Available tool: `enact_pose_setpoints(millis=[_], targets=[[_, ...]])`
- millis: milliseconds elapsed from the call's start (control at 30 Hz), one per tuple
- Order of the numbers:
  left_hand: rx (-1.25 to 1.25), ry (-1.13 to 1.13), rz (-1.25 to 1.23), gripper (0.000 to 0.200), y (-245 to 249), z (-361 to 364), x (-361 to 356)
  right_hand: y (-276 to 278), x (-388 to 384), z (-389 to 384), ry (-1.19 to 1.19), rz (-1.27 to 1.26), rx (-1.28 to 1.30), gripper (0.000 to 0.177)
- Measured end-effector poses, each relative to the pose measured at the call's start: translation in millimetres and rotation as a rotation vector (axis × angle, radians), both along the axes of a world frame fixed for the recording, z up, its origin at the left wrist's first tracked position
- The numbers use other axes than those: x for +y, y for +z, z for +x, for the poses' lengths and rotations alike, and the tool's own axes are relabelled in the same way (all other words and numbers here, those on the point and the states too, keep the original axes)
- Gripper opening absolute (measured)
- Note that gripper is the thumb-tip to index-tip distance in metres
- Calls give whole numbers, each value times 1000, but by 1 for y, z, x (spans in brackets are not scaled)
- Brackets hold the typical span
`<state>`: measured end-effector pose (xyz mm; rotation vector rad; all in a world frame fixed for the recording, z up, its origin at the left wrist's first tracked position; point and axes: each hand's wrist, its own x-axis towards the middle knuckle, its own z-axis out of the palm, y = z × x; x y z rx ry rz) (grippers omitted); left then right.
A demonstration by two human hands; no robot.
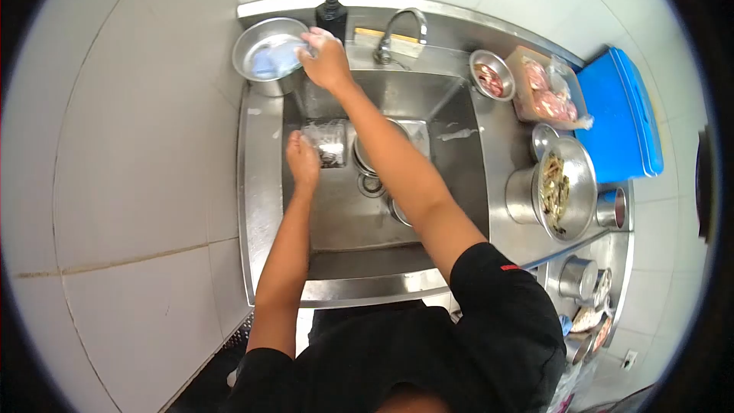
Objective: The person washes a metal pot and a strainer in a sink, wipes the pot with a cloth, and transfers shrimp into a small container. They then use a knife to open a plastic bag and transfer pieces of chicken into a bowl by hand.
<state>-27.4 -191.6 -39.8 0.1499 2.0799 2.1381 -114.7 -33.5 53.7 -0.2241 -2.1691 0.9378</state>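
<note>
My right hand (325, 60) is raised over the back left corner of the steel sink, its fingers closed at the edge of a pale blue cloth-like item (277, 60). That item lies partly inside a round steel pot (248, 50) on the sink's ledge. Lower down, my left hand (303, 159) is over the left side of the basin, beside a clear container (327, 144) lying in the sink; its fingers are at the container's edge. My right forearm partly covers a round steel pot (365, 154) in the basin.
Behind the sink stand a black pump bottle (331, 17) and a curved faucet (385, 46). On the right counter are a small bowl of meat (492, 76), a plastic tub of bagged meat (547, 92), a steel colander (585, 183) and a blue box (615, 118).
</note>
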Motion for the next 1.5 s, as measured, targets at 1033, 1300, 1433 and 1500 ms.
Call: enact_pose_setpoints(millis=[1033, 1300, 1433, 1500], targets=[[328, -636, -508, 19, -68, -52, 191, -34, 157, 136, 116, -333, -833, 29], [464, -498, -629, 23, -75, -33, 250, -104, 183, 200, -11, -862, -417, 65], [-198, -395, -318, 74, -29, 11, 229, -112, 175, 182, -15, -794, -526, 70], [-540, -419, -153, 87, -48, 8, 216, -106, 165, 168, -146, -593, -718, 70]])
